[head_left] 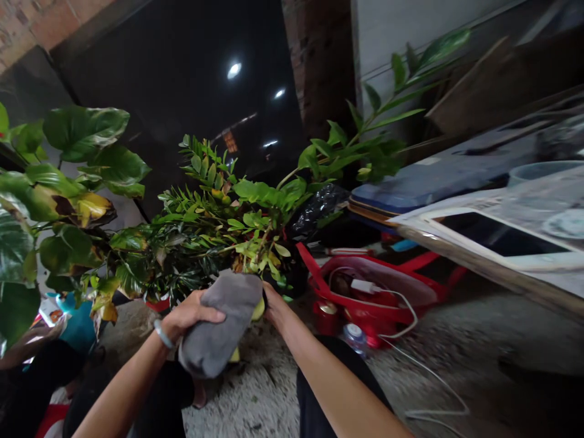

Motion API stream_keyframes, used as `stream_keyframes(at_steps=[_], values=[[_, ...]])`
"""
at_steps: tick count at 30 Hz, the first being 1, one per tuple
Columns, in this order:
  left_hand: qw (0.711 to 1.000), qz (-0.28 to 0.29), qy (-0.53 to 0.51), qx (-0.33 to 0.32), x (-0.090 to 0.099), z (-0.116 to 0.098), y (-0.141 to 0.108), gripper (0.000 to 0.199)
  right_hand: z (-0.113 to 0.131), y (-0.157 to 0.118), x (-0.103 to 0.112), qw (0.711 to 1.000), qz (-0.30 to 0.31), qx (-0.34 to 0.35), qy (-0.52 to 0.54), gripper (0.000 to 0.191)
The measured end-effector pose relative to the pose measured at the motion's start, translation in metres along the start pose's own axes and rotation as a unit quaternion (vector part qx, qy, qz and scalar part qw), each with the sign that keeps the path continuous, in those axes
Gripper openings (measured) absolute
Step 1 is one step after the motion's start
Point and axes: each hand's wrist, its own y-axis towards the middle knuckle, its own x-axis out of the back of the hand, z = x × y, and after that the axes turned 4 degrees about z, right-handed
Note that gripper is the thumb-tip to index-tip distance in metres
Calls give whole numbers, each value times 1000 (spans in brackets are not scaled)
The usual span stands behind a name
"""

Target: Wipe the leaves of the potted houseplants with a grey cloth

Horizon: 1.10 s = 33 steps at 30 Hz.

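Note:
My left hand [194, 313] is closed on a soft grey cloth [223, 322], its thumb lying across the top. A pale band circles that wrist. Just right of the cloth is my right hand [270, 304], its fingers mostly hidden behind the cloth and foliage, so I cannot make out what it grips. Between the hands a yellow-green patch [258, 309], perhaps a leaf or the cloth's other side, shows at the cloth's edge. Leafy potted plants [255, 243] stand directly beyond both hands, some leaves yellowed.
At right, a red bag [378, 307] holds a white charger and cable. A small bottle [354, 336] stands beside it. A table [493, 261] carries a white tablet [506, 234]. Large variegated leaves [86, 134] hang at left, near another person's arm [27, 347].

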Motion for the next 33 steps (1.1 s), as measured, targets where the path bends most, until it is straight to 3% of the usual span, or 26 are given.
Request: stream_keyframes(at_steps=[2, 5, 8, 9, 11, 13, 15, 18, 21, 23, 25, 27, 29, 33], values=[[999, 28, 22, 5, 12, -12, -27, 53, 2, -4, 1, 1000, -22, -9, 0, 15], [995, -45, -11, -83, 24, -47, -32, 55, 8, -7, -2, 999, -46, -24, -1, 11], [962, -181, -90, -182, 23, -65, 8, 55, 13, -9, -10, 998, -50, -33, 0, 10], [953, -216, -109, -184, 20, -62, 25, 52, 14, -10, -12, 998, -51, -34, 0, 9], [952, -262, -111, -114, 13, -43, 49, 41, 15, -12, -14, 998, -56, -37, 0, 8], [967, -234, -82, -53, 9, -16, 53, 37, 16, -14, -14, 998, -58, -39, -3, 10], [987, -155, -44, -21, 11, 4, 36, 37, 18, -16, -11, 997, -58, -40, -6, 9], [994, -94, -50, -38, 23, 0, 1, 43, 20, -17, -5, 998, -54, -37, -10, 5], [974, -151, -117, -124, 34, -35, -6, 49, 21, -15, -2, 998, -54, -33, -17, 5], [952, -196, -149, -180, 35, -52, 11, 51, 19, -13, -3, 998, -55, -30, -24, 6], [948, -228, -144, -168, 29, -52, 35, 47, 16, -11, -5, 998, -54, -28, -33, 6], [957, -248, -115, -97, 19, -33, 52, 37, 12, -9, -6, 997, -56, -26, -48, 7], [964, -245, -92, -38, 11, -5, 51, 30, 9, -8, -6, 995, -59, -26, -71, 9], [989, -113, -90, 1, 8, 35, 2, 36, 6, -9, -2, 989, -58, -27, -131, 14]])
